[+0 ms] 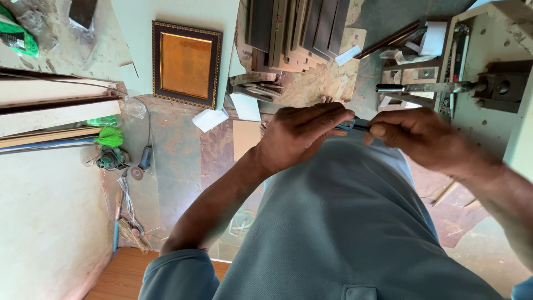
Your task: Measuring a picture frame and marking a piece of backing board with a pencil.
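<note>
1. Your left hand (300, 136) & right hand (419, 136): fingers clamped on a small dark tool (351, 125), held betw. them over your grey shirt (344, 222).
2. Framed picture (187, 64) lies well apart, near floor's far edge.

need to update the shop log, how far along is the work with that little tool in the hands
Looks done: a dark picture frame with a gold panel lies assembled on the pale board. In hand: left hand and right hand together grip a small slim tool, mostly hidden. Left: a stack of dark moulding strips lies unassembled. Beyond that I cannot tell.
</note>
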